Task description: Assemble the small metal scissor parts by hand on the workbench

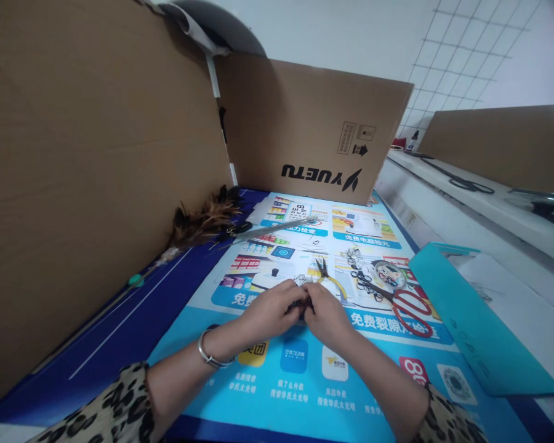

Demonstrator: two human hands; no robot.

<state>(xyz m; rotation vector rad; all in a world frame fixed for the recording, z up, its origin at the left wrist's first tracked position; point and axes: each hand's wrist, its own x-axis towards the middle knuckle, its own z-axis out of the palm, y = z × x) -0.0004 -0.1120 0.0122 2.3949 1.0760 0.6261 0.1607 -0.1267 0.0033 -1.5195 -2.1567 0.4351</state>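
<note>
My left hand (273,307) and my right hand (327,312) meet over the printed sheet. Both are closed, fingertips pinched around a small dark thing (303,303) whose kind I cannot make out, as the fingers cover most of it. Just beyond my fingers lies a pair of pliers (335,282) with yellow handles, jaws pointing away. Some thin wire pieces (303,279) are beside the pliers. To the right, scissors (410,312) with red handles rest near a round clear dish (389,274) of small bits. Several small dark loops (364,284) lie around their blades.
Cardboard panels (305,123) wall off the left and back. A feather duster (205,218) lies along the left panel, near long thin metallic strips (281,227). On the right stands a teal box (475,326) with white sheets. Another pair of scissors (466,183) lies on a ledge beyond.
</note>
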